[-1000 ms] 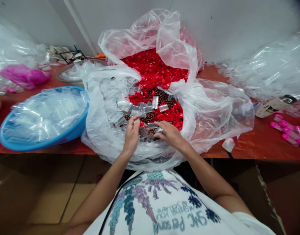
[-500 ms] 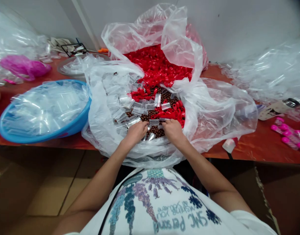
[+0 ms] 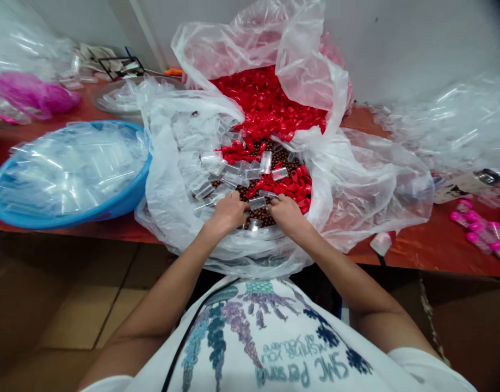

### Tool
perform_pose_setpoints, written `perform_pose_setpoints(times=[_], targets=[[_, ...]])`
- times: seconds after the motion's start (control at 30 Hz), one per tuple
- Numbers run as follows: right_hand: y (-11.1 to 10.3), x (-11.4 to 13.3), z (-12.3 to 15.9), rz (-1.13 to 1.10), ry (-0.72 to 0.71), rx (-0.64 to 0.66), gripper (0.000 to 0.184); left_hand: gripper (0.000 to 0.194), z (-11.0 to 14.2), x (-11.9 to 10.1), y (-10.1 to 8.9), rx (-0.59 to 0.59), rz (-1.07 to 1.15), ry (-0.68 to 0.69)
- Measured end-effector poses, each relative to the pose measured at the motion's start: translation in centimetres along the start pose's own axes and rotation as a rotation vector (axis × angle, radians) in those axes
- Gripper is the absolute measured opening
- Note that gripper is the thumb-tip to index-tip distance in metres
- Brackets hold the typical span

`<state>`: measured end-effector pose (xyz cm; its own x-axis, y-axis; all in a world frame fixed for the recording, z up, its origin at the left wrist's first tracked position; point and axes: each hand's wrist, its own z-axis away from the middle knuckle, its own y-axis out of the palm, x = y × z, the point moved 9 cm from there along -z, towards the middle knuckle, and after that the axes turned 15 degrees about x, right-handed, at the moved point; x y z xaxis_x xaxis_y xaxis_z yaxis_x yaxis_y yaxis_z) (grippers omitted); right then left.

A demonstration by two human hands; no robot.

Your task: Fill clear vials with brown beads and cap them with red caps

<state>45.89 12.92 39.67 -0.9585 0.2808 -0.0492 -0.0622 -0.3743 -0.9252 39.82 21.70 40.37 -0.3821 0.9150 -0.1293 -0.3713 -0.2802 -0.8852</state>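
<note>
The white translucent plastic bag point(image 3: 164, 201) overhung the red table point(image 3: 433, 242), beside the blue oval basin point(image 3: 90, 215). Inside, the left hand point(image 3: 229, 211) and right hand point(image 3: 288, 215) bent palm-down, fingers curled, grip unclear; between them, the clear plastic tube point(image 3: 257, 203) lay nearly crosswise above small brown beads point(image 3: 266, 219).

Clear pieces point(image 3: 265, 163): we see them scattered, overlapping.
Red pieces point(image 3: 297, 187): we see glossy clusters.
Brown beads point(image 3: 265, 216): we see them round, beneath.

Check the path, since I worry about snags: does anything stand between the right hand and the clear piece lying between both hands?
Nothing visible stands between the right hand and that clear piece; brown beads lie beside it.
</note>
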Motion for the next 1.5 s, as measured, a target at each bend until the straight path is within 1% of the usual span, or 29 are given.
perform_pose_setpoints(times=[0.07,0.13,0.23,0.3,0.37,0.43,0.47,0.5,0.53,0.63,0.67,0.73,0.83,0.87,0.93,1.0,1.07,1.17,1.33,1.4,1.5], targets=[[0.3,1.3,-0.5,-0.006,-0.078,0.004,0.026,0.032,0.0,-0.1,0.2,0.000,0.009,0.027],[0.7,2.2,-1.1,-0.055,-0.131,-0.020,0.027,0.036,-0.1,0.0,0.2,-0.016,0.035,0.051],[1.4,2.2,-1.9,-0.223,-0.163,-0.060,0.029,0.042,0.0,0.4,-0.3,-0.088,0.115,0.108],[1.7,1.5,-2.1,-0.398,-0.183,-0.109,0.032,0.043,0.5,0.7,-1.2,-0.187,0.203,0.146],[1.5,0.4,-1.9,-0.597,-0.196,-0.198,0.039,0.042,1.3,1.1,-2.4,-0.331,0.333,0.180],[1.1,-0.8,-1.4,-0.783,-0.192,-0.300,0.043,0.041,2.1,1.7,-3.2,-0.452,0.525,0.203],[0.9,-1.3,-1.1,-0.868,-0.186,-0.347,0.044,0.040,2.3,1.9,-3.1,-0.476,0.646,0.208],[0.8,-1.7,-0.8,-0.949,-0.177,-0.392,0.044,0.040,2.2,2.1,-2.8,-0.468,0.777,0.207],[0.7,-2.1,-0.6,-1.027,-0.164,-0.432,0.044,0.042,1.9,2.2,-2.2,-0.434,0.910,0.206],[1.0,-2.8,0.0,-1.227,-0.118,-0.517,0.043,0.056,0.6,1.1,0.0,-0.275,1.253,0.253],[1.1,-2.9,0.1,-1.277,-0.110,-0.530,0.043,0.057,0.2,0.6,0.5,-0.224,1.349,0.281],[1.4,-3.0,0.1,-1.364,-0.115,-0.527,0.044,0.054,-0.4,0.0,1.4,-0.148,1.525,0.319],[1.8,-3.8,0.0,-1.482,-0.134,-0.481,0.038,0.043,-0.7,-0.2,2.3,-0.071,1.726,0.301],[1.9,-4.3,0.2,-1.492,-0.125,-0.483,0.035,0.040,-0.6,-0.1,2.5,-0.052,1.767,0.294],[1.6,-6.0,0.9,-1.429,-0.071,-0.545,0.030,0.036,-0.3,-0.2,2.3,-0.016,1.820,0.303],[0.9,-7.5,1.7,-1.278,-0.003,-0.623,0.026,0.036,0.2,-0.5,1.9,0.019,1.853,0.327],[0.2,-8.3,2.2,-1.119,0.043,-0.643,0.026,0.035,0.5,-0.9,1.8,0.060,1.882,0.325],[-0.3,-8.4,2.0,-0.929,0.085,-0.592,0.028,0.032,0.6,-1.1,2.1,0.114,1.925,0.279],[-0.9,-7.5,1.5,-0.710,0.140,-0.532,0.030,0.023,0.5,-0.5,2.7,0.099,1.973,0.215],[-1.0,-7.2,1.4,-0.651,0.164,-0.521,0.029,0.023,0.4,-0.4,2.8,0.096,1.969,0.212],[-1.2,-7.1,1.2,-0.558,0.214,-0.498,0.027,0.029,0.3,-0.3,2.9,0.088,1.943,0.222]])
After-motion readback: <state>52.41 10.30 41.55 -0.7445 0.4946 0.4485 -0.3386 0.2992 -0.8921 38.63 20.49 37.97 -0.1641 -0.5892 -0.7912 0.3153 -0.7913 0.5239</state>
